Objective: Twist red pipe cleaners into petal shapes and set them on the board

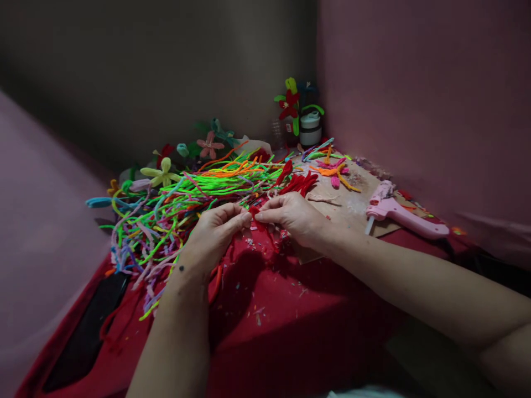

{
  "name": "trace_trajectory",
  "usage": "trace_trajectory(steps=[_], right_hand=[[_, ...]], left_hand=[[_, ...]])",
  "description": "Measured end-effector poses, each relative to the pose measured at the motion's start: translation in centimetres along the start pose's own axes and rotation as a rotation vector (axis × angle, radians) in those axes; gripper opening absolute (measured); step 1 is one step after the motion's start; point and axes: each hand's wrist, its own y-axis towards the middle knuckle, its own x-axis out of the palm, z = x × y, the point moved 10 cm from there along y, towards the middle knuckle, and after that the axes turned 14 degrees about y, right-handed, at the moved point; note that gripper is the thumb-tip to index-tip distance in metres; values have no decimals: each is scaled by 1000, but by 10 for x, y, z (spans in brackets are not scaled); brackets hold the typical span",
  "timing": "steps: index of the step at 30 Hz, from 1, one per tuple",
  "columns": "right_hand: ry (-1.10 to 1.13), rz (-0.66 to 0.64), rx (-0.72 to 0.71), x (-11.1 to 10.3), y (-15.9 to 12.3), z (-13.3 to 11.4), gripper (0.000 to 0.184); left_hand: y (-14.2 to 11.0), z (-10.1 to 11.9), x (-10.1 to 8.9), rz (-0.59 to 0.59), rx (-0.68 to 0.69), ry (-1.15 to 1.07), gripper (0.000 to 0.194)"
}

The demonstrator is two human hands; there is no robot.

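In a dim corner, between a dark grey wall (166,66) and a pinkish wall or drape (423,110), on a bench (286,298) covered in red and flecked with tiny clippings. Pinching a small red fuzzy piece (259,217) from both sides, with thumb and fingers of the left hand (212,229) pressed together on it, and likewise with those of the right hand (296,218). Just beyond, a big heap of fuzzy stems (232,182), mostly bright green. Near the right hand, red loops (302,184) beside a tan board (352,213); farther right, a pink glue gun (404,215). At left, a flat black slab (89,331). At the back, a red-petalled flower (289,105) beside a lidded container (310,132).
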Motion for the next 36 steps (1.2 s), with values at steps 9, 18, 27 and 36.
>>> trace_trajectory(steps=[9, 18, 27, 36], right_hand=[[164, 121, -75, -15, 1, -10, 16], [231, 133, -115, -20, 4, -8, 16], [206, 145, -102, -18, -1, -14, 16], [131, 73, -143, -11, 2, -9, 10]], left_hand=[[-2, -14, 16, -169, -95, -110, 20], [-7, -14, 38, -302, -191, -206, 21], [-6, -14, 34, -326, -149, -15, 24], [3, -7, 22, -55, -63, -301, 19]])
